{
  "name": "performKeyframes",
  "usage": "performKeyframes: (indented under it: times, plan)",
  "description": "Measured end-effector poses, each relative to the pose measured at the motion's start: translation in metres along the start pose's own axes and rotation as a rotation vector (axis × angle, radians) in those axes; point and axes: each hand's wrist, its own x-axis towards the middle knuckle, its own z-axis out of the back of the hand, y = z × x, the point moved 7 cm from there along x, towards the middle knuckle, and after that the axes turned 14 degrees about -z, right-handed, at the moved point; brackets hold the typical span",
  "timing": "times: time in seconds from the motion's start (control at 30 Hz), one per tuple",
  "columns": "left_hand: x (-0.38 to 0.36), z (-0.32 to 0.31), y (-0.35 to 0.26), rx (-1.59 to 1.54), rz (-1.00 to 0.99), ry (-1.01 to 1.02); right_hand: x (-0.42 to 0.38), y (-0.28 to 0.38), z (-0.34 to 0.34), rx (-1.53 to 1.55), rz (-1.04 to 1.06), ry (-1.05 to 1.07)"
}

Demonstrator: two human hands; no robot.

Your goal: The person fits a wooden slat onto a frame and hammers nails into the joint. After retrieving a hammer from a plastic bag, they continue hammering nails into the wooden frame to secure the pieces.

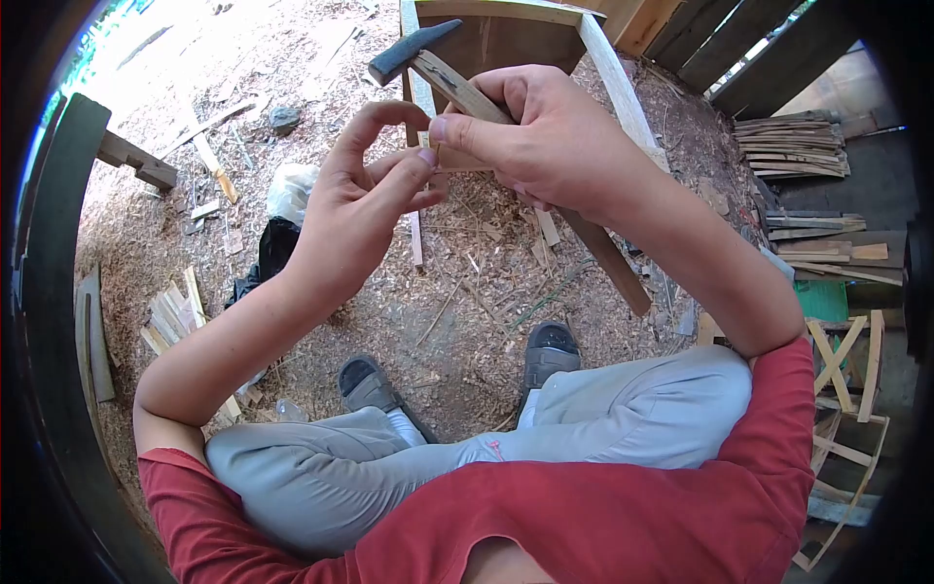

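Observation:
A hammer (455, 84) with a dark metal head and a long wooden handle slants through my right hand (550, 131). Its head points to the upper left, and the handle's end comes out below my wrist. My right thumb and forefinger reach to the fingertips of my left hand (355, 200). There the left thumb and fingers are pinched together around something small and thin, too small to name. Just behind both hands stands a box-like wooden frame (619, 83) with pale edges, partly hidden by the hands and hammer.
Wood shavings cover the ground (438, 321). Wood strips (180, 311) and a black bag (277, 248) lie at left, beside a dark post (58, 243). Stacked slats (793, 146) and a small wooden frame (846, 375) are at right. My sandaled feet (375, 384) rest below.

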Motion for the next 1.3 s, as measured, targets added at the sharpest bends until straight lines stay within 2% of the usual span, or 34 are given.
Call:
performKeyframes:
  times: [0.07, 0.13, 0.23, 0.3, 0.37, 0.47, 0.5, 0.57, 0.77, 0.83, 0.97, 1.03, 1.17, 1.3]
  plan:
    - [0.001, -0.001, 0.0, -0.031, 0.003, -0.006, -0.001, 0.0, 0.002, 0.013, -0.017, 0.0]
    - [0.003, -0.004, 0.001, -0.063, 0.008, -0.012, -0.002, 0.001, 0.003, 0.155, 0.011, 0.052]
    - [0.007, -0.004, 0.0, -0.229, 0.015, -0.118, 0.0, -0.003, 0.01, 0.149, 0.053, -0.005]
    - [0.006, -0.004, 0.004, -0.318, 0.136, -0.157, -0.004, -0.002, 0.013, 0.171, 0.047, 0.003]
    - [0.012, 0.003, 0.008, -0.325, 0.131, -0.156, -0.005, -0.003, 0.018, 0.191, 0.044, 0.01]
    - [0.019, -0.002, 0.02, -0.536, 0.353, -0.005, -0.004, -0.004, 0.027, 0.189, 0.04, -0.012]
    - [0.021, -0.003, 0.018, -0.534, 0.351, -0.007, -0.005, -0.004, 0.029, 0.186, 0.037, -0.027]
    - [0.023, 0.0, 0.01, -0.312, 0.313, 0.026, -0.007, -0.003, 0.035, 0.184, 0.039, -0.039]
    - [0.028, 0.002, 0.019, -0.347, 0.461, 0.001, -0.017, 0.0, 0.051, 0.144, 0.031, 0.008]
    - [0.03, -0.005, 0.02, -0.438, 0.492, 0.076, -0.017, -0.002, 0.052, 0.125, -0.033, 0.047]
    - [0.031, -0.008, 0.02, -0.489, 0.448, 0.004, -0.022, -0.001, 0.049, 0.167, -0.062, 0.129]
    - [0.03, -0.012, 0.019, -0.408, 0.431, -0.013, -0.026, -0.003, 0.048, 0.167, -0.112, 0.178]
    - [0.025, -0.011, 0.035, -0.46, 0.42, 0.079, -0.026, -0.005, 0.047, 0.274, -0.124, 0.208]
    - [0.024, -0.016, 0.046, -0.457, 0.416, 0.235, -0.027, -0.014, 0.05, 0.275, -0.178, 0.081]
